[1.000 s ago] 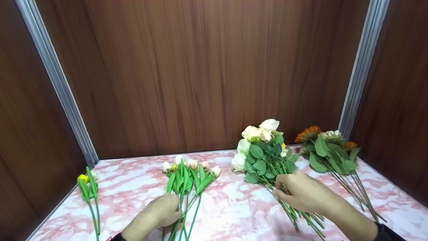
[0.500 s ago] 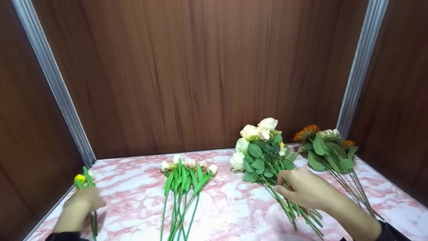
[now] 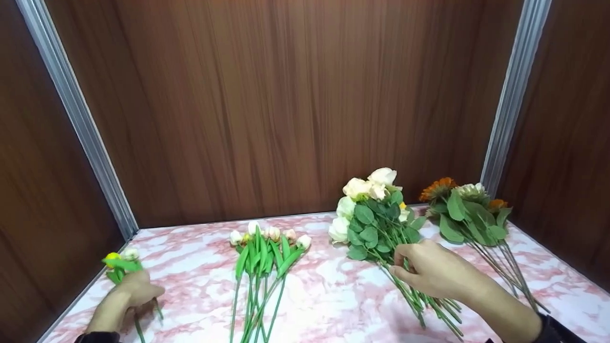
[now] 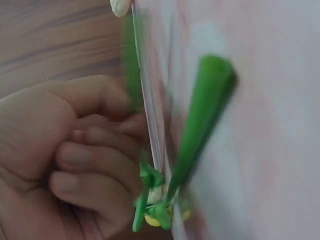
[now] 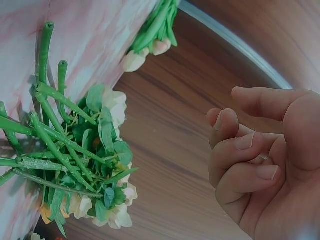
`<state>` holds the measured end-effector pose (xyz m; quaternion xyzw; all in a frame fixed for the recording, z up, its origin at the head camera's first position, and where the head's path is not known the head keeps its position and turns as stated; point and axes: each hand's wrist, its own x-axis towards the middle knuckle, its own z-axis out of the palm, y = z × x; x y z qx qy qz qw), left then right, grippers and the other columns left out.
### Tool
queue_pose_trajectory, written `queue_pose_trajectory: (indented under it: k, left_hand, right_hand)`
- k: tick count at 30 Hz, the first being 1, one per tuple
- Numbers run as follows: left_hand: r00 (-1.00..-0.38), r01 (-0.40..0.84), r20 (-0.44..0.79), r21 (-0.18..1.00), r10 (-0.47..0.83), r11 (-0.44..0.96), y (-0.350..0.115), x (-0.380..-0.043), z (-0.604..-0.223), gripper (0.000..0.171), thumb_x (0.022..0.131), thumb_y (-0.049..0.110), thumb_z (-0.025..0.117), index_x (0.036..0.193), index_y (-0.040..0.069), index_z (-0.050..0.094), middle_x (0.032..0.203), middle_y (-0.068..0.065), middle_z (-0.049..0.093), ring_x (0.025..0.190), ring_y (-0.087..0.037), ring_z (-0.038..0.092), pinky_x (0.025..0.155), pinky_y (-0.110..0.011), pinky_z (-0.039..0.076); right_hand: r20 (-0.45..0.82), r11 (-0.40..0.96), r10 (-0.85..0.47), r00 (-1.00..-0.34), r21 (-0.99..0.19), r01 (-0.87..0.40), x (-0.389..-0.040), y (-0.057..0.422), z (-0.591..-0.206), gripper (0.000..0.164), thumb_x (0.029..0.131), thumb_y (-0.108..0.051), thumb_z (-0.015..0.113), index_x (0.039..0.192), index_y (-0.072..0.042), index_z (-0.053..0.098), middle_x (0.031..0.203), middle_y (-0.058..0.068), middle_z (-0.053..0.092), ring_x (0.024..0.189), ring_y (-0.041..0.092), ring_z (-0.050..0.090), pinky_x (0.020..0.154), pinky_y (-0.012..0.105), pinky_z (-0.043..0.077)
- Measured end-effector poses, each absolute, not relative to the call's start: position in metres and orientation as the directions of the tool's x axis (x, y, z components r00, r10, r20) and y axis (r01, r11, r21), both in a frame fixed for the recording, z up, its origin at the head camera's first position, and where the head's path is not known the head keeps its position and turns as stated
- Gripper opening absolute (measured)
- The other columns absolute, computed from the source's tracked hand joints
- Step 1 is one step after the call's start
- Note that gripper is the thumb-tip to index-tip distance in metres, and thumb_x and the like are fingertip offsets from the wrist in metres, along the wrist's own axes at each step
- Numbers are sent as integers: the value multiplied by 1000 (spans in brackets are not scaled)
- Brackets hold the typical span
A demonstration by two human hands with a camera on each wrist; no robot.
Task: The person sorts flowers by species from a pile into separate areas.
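Note:
At the left of the table my left hand (image 3: 136, 287) pinches a tulip, its fingers curled in the left wrist view. A yellow tulip head (image 3: 113, 257) and a white tulip head (image 3: 130, 254) show beyond it, with two stems below. One thick green stem (image 4: 205, 120) stands large in front of the left wrist camera; a blurred green strip (image 4: 131, 65) meets the fingertips. My right hand (image 3: 431, 269) hovers over the rose stems (image 3: 405, 295), fingers loosely curled, thumb apart, with nothing between them. The cream and white roses (image 3: 355, 188) lie beyond.
A bunch of white and pink tulips (image 3: 259, 257) lies left of centre on the marbled table (image 3: 329, 309). Orange and white flowers (image 3: 472, 214) with long stems lie at the right. Brown wood-grain panels (image 3: 286, 105) stand at the back and sides.
My left hand has left the middle tulip bunch and gone left to the yellow and white tulips. Their leaves and stems have turned and spread. My right hand stays over the roses.

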<state>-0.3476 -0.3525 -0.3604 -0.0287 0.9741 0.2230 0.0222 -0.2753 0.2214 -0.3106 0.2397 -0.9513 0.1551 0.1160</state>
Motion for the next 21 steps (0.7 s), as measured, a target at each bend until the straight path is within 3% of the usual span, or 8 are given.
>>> queue_pose_trajectory:
  k: [6,13,21]
  left_hand:
    - [-991,-27,103,498,-89,867,-330,-353,-348,19,77,21,58,68,7,49,53,1,45,39,-8,39,38,-20,32]
    - [-945,219,317,441,77,870,-265,-346,-329,20,80,18,61,62,9,58,56,1,53,51,-12,45,46,-25,38]
    - [-894,432,284,352,345,830,-178,-317,-335,21,75,6,54,57,16,49,50,8,43,41,-4,36,36,-13,31]
  right_hand:
    - [293,838,-423,-858,-234,-493,-275,222,-312,12,87,-29,61,78,-21,60,48,-14,41,41,-2,34,40,20,33]
    - [293,836,-426,-856,-235,-497,-275,223,-312,11,87,-28,62,78,-22,60,47,-15,40,40,-2,33,40,19,33]
    - [299,837,-422,-856,-234,-495,-274,223,-312,11,87,-29,61,78,-22,60,47,-14,41,41,-2,34,40,20,33]
